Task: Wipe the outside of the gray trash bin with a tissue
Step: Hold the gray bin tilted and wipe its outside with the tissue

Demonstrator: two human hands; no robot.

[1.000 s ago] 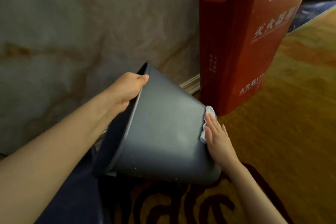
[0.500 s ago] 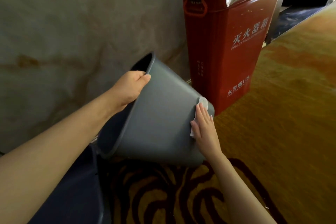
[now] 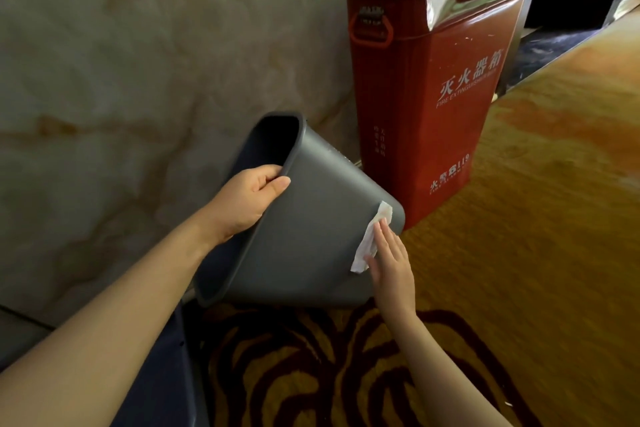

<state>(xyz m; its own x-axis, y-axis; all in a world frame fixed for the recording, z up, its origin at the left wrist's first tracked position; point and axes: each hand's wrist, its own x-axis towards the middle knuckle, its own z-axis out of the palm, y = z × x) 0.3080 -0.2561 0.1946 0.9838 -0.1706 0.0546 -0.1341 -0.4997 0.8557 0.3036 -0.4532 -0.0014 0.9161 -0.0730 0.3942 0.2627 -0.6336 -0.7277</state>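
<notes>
While the left hand point(image 3: 247, 199) clamps the rim of the gray bin point(image 3: 298, 239), thumb on the outside and fingers curled inside the mouth, the right hand point(image 3: 389, 260) lies flat and open, pressing a white tissue point(image 3: 369, 241) against the bin's side wall near its base. The tissue is pinned under the fingers rather than pinched; part of it shows beyond the fingertips toward 11 o'clock.

The bin is held off the patterned carpet point(image 3: 346, 374), tipped well over. Its long axis runs from about 10 o'clock to 4 o'clock in the view: the open mouth points up and left toward the marble wall point(image 3: 121, 80), and the closed base points down and right, just beside the foot of the red fire extinguisher box point(image 3: 433, 97) at 1 o'clock. Whether the base touches the box I cannot tell.

The step in hand looks like the wiping itself, with the side facing the camera being covered near the bottom end. The next move probably calls for dragging the tissue along the wall toward the rim with steady flat pressure, then having the left hand turn the bin so an unwiped side faces the right palm.
</notes>
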